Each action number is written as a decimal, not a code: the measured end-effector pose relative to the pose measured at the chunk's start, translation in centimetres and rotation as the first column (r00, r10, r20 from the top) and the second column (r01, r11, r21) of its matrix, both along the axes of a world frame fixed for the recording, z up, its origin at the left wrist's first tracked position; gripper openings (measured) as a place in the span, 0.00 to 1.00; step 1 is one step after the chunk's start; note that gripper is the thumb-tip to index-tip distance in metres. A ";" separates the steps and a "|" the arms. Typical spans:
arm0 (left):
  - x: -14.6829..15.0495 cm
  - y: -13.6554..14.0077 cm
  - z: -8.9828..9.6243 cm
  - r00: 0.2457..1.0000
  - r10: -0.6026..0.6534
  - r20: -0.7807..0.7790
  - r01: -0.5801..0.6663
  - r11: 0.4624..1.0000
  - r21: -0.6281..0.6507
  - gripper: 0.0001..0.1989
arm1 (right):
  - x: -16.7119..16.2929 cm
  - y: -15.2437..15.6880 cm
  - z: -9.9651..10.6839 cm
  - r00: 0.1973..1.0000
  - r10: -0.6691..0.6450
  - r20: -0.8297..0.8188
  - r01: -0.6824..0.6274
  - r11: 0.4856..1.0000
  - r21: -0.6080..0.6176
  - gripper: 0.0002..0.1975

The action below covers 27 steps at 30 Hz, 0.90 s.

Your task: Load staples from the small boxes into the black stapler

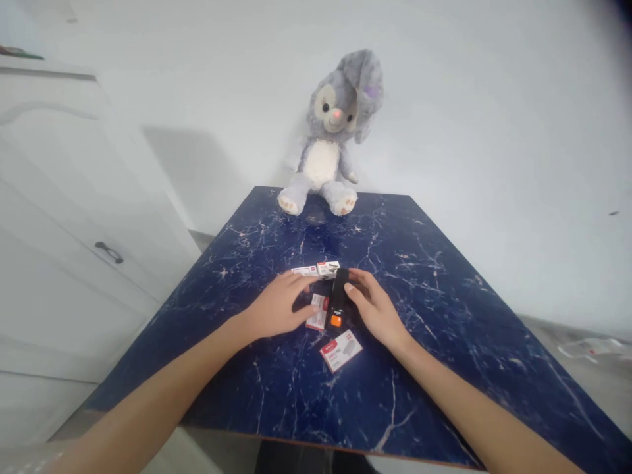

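Note:
A black stapler [339, 289] with an orange patch at its near end lies on the blue table, pointing away from me. My right hand [376, 304] grips its right side, thumb on the top edge and fingers curled by the far end. My left hand [281, 304] hovers palm down to the left, fingers stretched toward two small boxes behind it. One is a white box [304, 270]; beside it sits a white-and-red box [328, 268] with a dark picture. My left thumb is at the edge of a red-and-white staple box [316, 311]. Another staple box [341, 351] lies nearer me.
A grey plush rabbit [323, 161] sits at the table's far end against the white wall. White cabinet doors with a dark handle [108, 252] stand to the left. The marbled blue tabletop [444, 316] narrows away from me. A clear plastic packet [592, 347] lies beyond its right edge.

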State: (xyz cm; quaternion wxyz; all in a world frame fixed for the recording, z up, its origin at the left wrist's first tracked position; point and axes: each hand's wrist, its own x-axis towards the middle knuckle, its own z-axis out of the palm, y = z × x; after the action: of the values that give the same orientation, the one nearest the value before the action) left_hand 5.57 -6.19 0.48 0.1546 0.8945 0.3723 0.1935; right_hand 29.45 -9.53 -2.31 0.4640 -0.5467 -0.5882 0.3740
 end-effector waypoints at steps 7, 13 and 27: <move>-0.8 3.0 -1.6 0.987 0.152 -0.053 -0.148 0.986 0.072 0.22 | 0.2 -0.1 0.4 0.998 0.025 0.051 -0.024 1.000 -0.020 0.16; 0.7 1.0 -0.6 0.949 0.315 -0.029 -0.308 0.941 0.142 0.20 | 0.6 -0.2 0.6 0.998 0.063 0.019 -0.063 0.998 -0.010 0.16; 1.5 -0.9 -0.3 0.982 0.184 0.040 -0.188 0.949 0.254 0.11 | 1.2 -0.3 0.7 0.995 0.084 0.051 -0.084 0.996 -0.012 0.15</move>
State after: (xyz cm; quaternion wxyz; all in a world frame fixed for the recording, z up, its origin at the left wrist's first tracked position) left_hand 7.06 -7.12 0.19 0.0217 0.8663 0.4254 0.2608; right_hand 30.62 -9.81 -1.57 0.4299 -0.5331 -0.6207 0.3817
